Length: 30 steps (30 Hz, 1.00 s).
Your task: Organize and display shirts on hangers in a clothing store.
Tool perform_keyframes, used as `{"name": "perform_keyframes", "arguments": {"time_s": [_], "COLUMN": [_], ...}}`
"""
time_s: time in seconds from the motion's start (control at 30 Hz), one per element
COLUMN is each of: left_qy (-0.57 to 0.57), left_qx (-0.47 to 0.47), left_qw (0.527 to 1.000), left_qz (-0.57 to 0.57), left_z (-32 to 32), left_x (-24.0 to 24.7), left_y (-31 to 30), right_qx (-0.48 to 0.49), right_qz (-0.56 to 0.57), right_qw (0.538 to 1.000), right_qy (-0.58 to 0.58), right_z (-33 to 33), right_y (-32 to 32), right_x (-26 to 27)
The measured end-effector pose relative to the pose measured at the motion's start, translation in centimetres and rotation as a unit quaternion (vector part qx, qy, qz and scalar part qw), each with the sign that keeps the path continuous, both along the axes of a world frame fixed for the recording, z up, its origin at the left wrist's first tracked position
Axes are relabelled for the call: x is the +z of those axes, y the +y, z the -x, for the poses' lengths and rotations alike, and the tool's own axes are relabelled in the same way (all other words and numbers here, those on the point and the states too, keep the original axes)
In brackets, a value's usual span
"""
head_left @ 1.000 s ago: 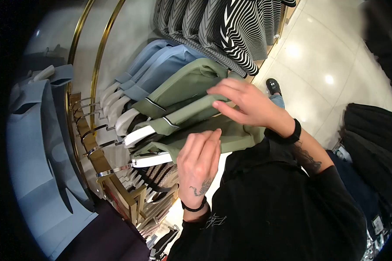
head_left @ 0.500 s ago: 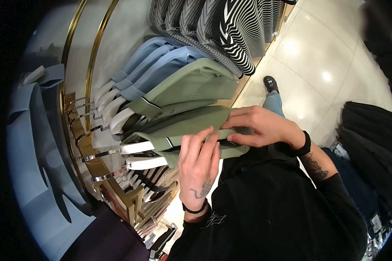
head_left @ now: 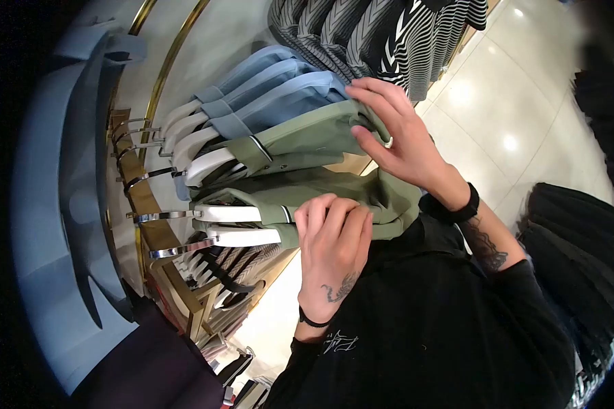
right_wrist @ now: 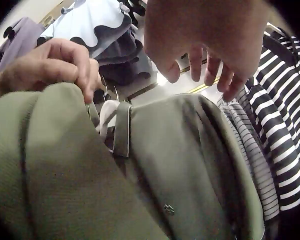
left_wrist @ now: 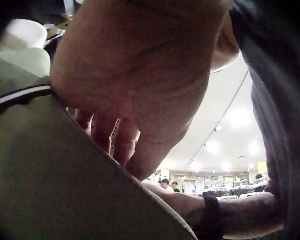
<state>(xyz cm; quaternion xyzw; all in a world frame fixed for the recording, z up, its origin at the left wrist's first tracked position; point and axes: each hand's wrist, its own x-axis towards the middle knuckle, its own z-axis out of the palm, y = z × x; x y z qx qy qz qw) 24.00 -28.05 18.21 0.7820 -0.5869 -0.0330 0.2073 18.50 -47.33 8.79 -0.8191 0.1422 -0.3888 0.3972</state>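
Observation:
Several green polo shirts with striped collar edges hang from white hangers [head_left: 232, 214] on a brass rail [head_left: 158, 228]. My left hand [head_left: 334, 245] curls its fingers over the shoulder of the nearest green polo shirt [head_left: 399, 201]; in the right wrist view its thumb and forefinger pinch the cloth. My right hand [head_left: 409, 136] spreads its fingers at the shoulder of a farther green polo shirt [head_left: 307, 133], fingertips just above the fabric. A small chest logo shows on that shirt [right_wrist: 175, 165] in the right wrist view. A gap separates it from the nearer shirts.
Blue shirts [head_left: 280, 92] hang beyond the green ones, then black-and-white striped tops [head_left: 423, 61]. Larger pale blue garments [head_left: 41, 245] hang at the left. Dark folded clothes [head_left: 573, 252] lie at the right beside the tiled floor [head_left: 484, 102].
My right hand let go of the nearer green shirt's edge and moved away to the farther one. The left hand stayed on the nearer shirts, curling its fingers more. The view shifted slightly.

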Motion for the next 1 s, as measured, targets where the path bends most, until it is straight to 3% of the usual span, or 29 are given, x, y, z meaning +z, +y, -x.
{"name": "perform_keyframes", "arguments": {"time_s": [0.23,0.47,0.57,0.77,0.8,0.9,1.0], "left_qy": [0.044,0.078,0.021,-0.021,-0.020,-0.017,0.007], "left_qx": [-0.022,-0.017,-0.037,-0.002,0.006,0.039,0.096], "left_qw": [0.999,0.996,0.998,1.000,1.000,0.999,0.995], "left_qz": [0.004,0.036,0.054,0.016,0.002,0.001,-0.027], "left_z": [-0.7,-1.4,-1.8,-1.7,-1.6,-1.6,-1.2], "left_x": [-0.4,-0.3,-0.4,-0.9,-1.0,-0.9,-0.4], "left_y": [0.1,-0.7,-1.2,-2.0,-2.2,-3.0,-3.8], "right_qx": [0.094,0.157,0.181,0.296,0.303,0.357,0.323], "right_qz": [-0.175,-0.176,-0.199,-0.275,-0.302,-0.273,-0.289], "right_qw": [0.977,0.965,0.955,0.898,0.893,0.870,0.889], "right_qy": [0.077,0.115,0.122,0.172,0.138,0.202,0.150], "right_z": [0.3,3.1,3.9,3.7,3.1,1.1,-1.4], "right_y": [1.8,2.3,2.7,0.5,0.3,-2.1,-2.8], "right_x": [0.3,1.7,2.4,0.9,1.2,0.9,1.0]}}
